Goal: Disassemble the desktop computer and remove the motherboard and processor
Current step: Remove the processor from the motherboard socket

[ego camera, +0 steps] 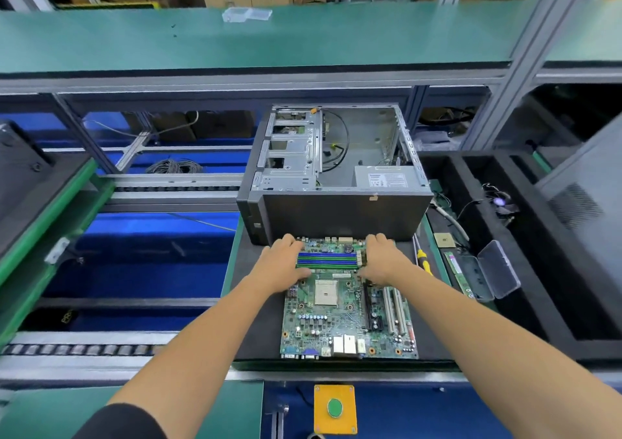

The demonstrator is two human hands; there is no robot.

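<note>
1. While the motherboard (pixel 346 307) lies flat on the black mat (pixel 255 321) of the worktop, the left hand (pixel 282 267) and right hand (pixel 382 260) rest at either end of its blue memory slots (pixel 327 259), fingers extended, gripping nothing.
2. Behind, the opened computer case (pixel 333 183) holds its power supply (pixel 387 176) and loose cables (pixel 340 142).
3. At right, a black foam tray (pixel 525 270) holds a processor (pixel 444 240), a memory stick (pixel 459 275) and an open clear plastic box (pixel 498 270).

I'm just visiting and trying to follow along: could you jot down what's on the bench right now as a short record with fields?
motherboard: flat on the dark mat, out of the case
computer case: open, behind the board
left hand: on the left end of the memory slots
right hand: on their right end
processor socket: looks empty
screwdriver: lies right of the board
</note>
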